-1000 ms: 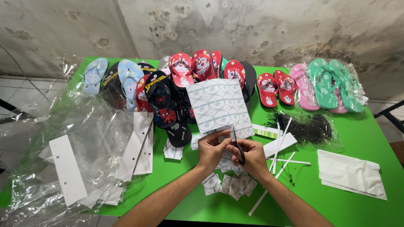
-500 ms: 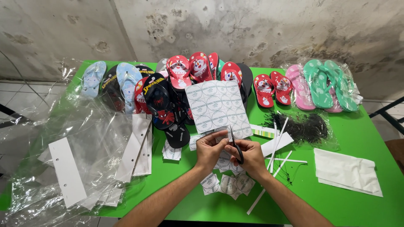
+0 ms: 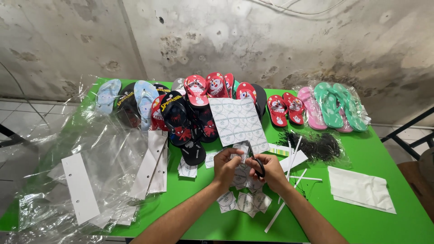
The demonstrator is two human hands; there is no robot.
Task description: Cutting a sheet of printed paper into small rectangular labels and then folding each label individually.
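Scissors (image 3: pixel 254 159) have shifted slightly along the label sheet (image 3: pixel 238 121); right hand (image 3: pixel 266 171) clenches them, left hand (image 3: pixel 226 163) pinches the sheet, probably mid-cut, trimmed labels (image 3: pixel 244 201) at 6 o'clock.

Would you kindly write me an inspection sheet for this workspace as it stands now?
Surface: green table, crowded along the back.
Job's things: sticker sheet held at its lower edge by the left hand; right hand works scissors on it; cut round stickers lie below.
Clutter: flip-flops in rows, clear plastic bags, white card strips, black ties, white sachets.
Hands: both bare, close together.
Cables: one on the wall.
Surroundings: stained concrete wall, tiled floor, dark chair at right.
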